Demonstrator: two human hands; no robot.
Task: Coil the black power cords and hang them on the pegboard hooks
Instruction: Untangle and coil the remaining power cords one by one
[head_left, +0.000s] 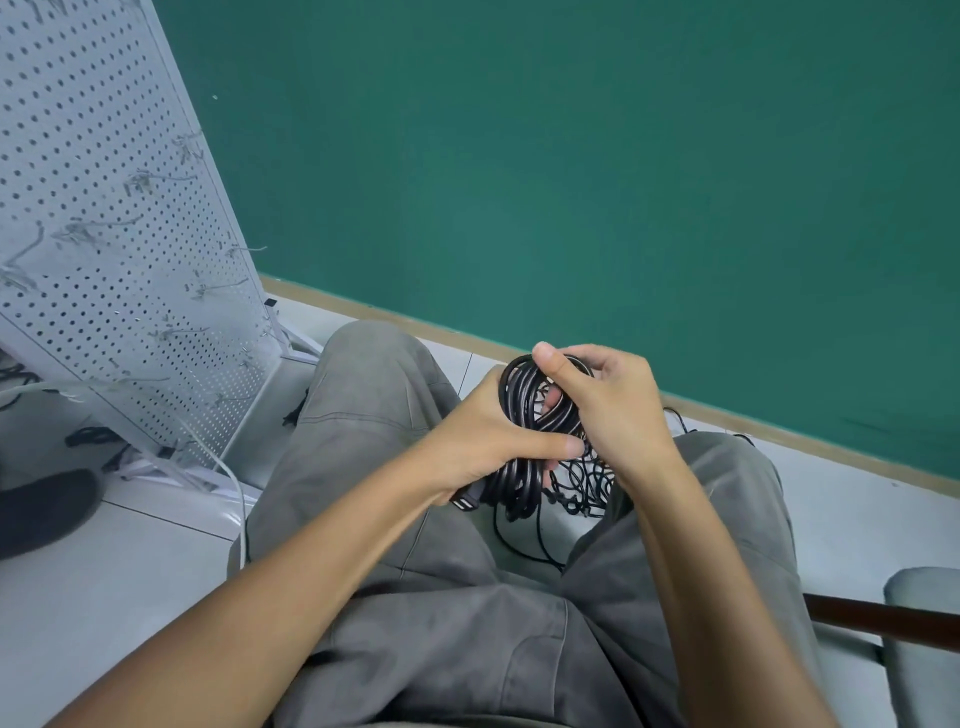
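The left hand (485, 431) grips the black cord coil (524, 415) from its 9 o'clock side, fingers wrapped behind the loops and the thumb laid across the front toward 3 o'clock. The right hand (605, 405) grips the same coil from its 3 o'clock side, thumb raised over the top of the loops at 12 o'clock and fingers curled through the centre of the coil. The coil is held upright above the gap between the knees, at roughly the centre of the view. A black plug (464, 505) projects from under the left hand at 7 o'clock of the coil. Loose cord (576, 486) hangs tangled below the coil at 5 o'clock, and strands trail down to the floor (130, 561) between the grey trousers (415, 613). The white pegboard (93, 208) stands tilted at 10 o'clock of the hands, well apart, with metal hooks (156, 182) projecting from its face. More black cords (88, 436) lie on the floor at the pegboard base.
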